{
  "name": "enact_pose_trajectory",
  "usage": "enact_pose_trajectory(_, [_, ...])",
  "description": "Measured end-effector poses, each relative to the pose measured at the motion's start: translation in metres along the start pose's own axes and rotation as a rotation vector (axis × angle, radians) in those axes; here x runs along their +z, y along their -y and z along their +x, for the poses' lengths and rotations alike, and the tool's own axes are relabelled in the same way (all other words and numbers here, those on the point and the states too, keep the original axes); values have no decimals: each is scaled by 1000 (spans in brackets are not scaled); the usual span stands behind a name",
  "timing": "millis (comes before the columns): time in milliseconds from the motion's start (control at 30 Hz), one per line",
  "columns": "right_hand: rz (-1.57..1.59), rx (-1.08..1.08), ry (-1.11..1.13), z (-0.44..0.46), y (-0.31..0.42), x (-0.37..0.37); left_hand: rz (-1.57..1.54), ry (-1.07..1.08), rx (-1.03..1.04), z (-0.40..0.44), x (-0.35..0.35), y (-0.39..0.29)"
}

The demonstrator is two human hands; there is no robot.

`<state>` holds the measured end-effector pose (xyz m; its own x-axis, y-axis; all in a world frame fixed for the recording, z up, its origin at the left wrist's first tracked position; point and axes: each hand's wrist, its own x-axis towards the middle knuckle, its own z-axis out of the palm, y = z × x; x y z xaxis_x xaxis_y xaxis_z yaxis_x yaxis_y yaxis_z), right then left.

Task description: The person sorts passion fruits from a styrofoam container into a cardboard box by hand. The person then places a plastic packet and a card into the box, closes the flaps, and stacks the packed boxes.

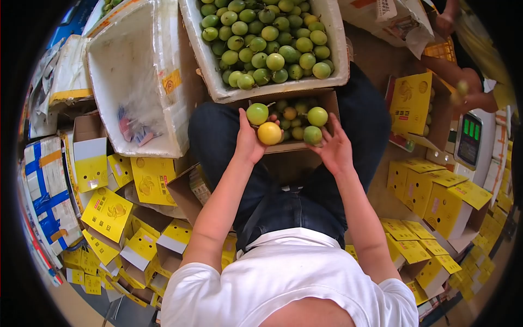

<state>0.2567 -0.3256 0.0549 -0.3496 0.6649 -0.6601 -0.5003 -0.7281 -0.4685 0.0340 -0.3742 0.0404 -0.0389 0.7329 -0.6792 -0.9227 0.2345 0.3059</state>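
Shirt of plain white cloth nearest the view, with dark blue denim trousers beyond. Left hand: cups smooth round yellow fruit and round green fruit, thumb raised beside the green one, other fingers partly hidden underneath. Right hand: holds two round green fruits, fingers slightly spread along the outer side. Both pairs above open brown cardboard box of similar fruit, between the knees. Just beyond: white foam crate full of green fruit.
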Motion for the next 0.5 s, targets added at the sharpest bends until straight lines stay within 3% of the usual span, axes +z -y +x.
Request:
enact_pose_trajectory(67, [-98,-108,-80,1,0,-13,20,33,7,0,-9,-5])
enact_pose_trajectory(167, [-127,-186,-76,-6,9,-15,296,-1,139,-9,-3,-14])
enact_pose_trajectory(267, [-211,-248,-113,-10,18,-7,77,238,148,-18,3,-35])
enact_pose_trajectory(433, [-266,-267,-183,0,16,-8,110,100,417,-21,10,-73])
enact_pose_trajectory(500, [-285,-285,-188,5,16,-5,95,102,417,-24,14,-86])
